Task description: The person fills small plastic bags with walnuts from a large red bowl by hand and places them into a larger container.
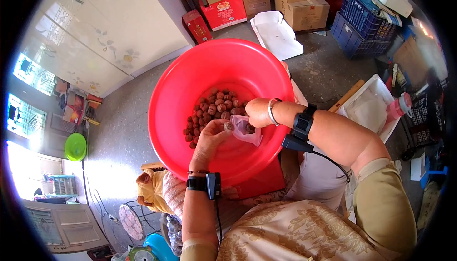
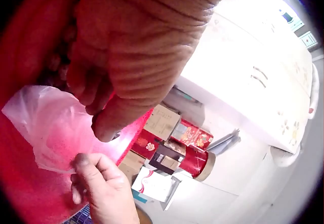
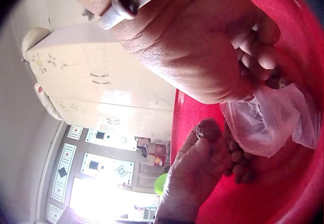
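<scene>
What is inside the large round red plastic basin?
Brown, wrinkled walnuts lie loose in the basin. Over it, the left hand pinches one walnut; the right hand holds a translucent plastic bag. Whatever the hands cover in the head view cannot be seen.

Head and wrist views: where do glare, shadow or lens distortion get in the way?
Head: fisheye curving with dark corners, bright opening at far left blown out, red basin well lit; left wrist: left hand darkly shaded, cabinet behind washed out; right wrist: glare at lower left, held walnut in shade.
</scene>
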The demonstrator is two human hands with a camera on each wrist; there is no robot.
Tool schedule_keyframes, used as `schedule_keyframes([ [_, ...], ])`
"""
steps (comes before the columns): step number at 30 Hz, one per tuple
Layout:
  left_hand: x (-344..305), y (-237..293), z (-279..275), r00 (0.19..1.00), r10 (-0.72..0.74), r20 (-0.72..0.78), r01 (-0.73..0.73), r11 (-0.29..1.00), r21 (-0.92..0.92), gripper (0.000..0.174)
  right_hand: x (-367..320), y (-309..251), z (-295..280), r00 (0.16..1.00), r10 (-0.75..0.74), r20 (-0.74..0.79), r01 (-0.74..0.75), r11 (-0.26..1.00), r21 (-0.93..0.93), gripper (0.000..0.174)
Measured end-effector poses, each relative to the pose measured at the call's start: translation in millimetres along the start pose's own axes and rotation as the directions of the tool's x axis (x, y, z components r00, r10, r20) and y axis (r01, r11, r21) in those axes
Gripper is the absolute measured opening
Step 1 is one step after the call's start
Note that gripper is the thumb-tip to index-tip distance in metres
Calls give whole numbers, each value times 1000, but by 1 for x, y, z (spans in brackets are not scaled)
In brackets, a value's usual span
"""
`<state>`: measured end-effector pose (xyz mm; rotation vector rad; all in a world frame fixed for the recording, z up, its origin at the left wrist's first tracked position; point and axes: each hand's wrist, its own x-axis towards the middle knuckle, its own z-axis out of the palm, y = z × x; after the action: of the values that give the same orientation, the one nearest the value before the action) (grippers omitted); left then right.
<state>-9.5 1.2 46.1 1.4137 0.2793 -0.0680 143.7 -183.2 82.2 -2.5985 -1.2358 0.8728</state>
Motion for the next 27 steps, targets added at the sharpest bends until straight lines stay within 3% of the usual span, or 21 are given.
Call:
schedule_keyframes([
  [5, -4, 6, 4, 999, -14, 45, 12, 999, 44, 32, -4, -3, -5, 1000, 24, 8, -24, 1000, 7, 26],
  [6, -6, 10, 4, 999, -35, 17, 34, 996, 78, 33, -4, -4, -6, 1000, 4, 9, -4, 1000, -16, 28],
  [7, -4, 14, 5, 1000, -19, -11, 17, 996, -91, 34, -1, -3, -4, 1000, -6, 11, 6, 1000, -12, 28],
  [10, -5, 20, -10, 973, 49, -227, -93, 978, -187, 30, 0, -1, 0, 999, -24, -30, 24, 999, -23, 24],
  [11, -4, 20, -18, 946, 42, -323, -93, 985, -145, 28, -2, -1, -1, 1000, -10, -23, 9, 1000, -15, 24],
  [12, -8, 26, -23, 945, 40, -325, -90, 986, -141, 28, -4, -2, -2, 1000, 8, -15, -8, 1000, -7, 24],
  [14, -15, 38, -32, 898, 27, -440, 30, 992, 122, 23, -1, 0, 0, 1000, 1, -13, -1, 1000, -3, 24],
  [15, -5, 13, -55, 866, 204, -456, -28, 931, 364, 23, 3, 2, 2, 1000, -2, -10, 2, 1000, -15, 25],
  [16, -7, 14, -55, 866, 204, -456, -27, 931, 365, 23, 5, 2, 3, 1000, -5, -6, 5, 1000, -27, 26],
  [18, -11, 17, -55, 931, 13, -366, 198, 822, 534, 23, 5, 1, 2, 1000, -5, -3, 5, 999, -32, 26],
  [19, -7, 0, -68, 930, 14, -367, 198, 822, 534, 23, 4, 0, 1, 1000, -4, 0, 4, 999, -40, 25],
  [21, 2, -36, -95, 997, -75, 2, 34, 474, 880, 29, 2, -2, -1, 1000, -6, -1, 6, 999, -51, 25],
  [25, -2, -55, -103, 993, -120, 22, 28, 400, 916, 34, 0, -2, -2, 1000, 7, -2, -7, 999, -42, 26],
  [27, 0, -64, -107, 981, -188, -52, 117, 353, 928, 36, 1, -2, -2, 1000, 3, 20, -2, 998, -61, 27],
])
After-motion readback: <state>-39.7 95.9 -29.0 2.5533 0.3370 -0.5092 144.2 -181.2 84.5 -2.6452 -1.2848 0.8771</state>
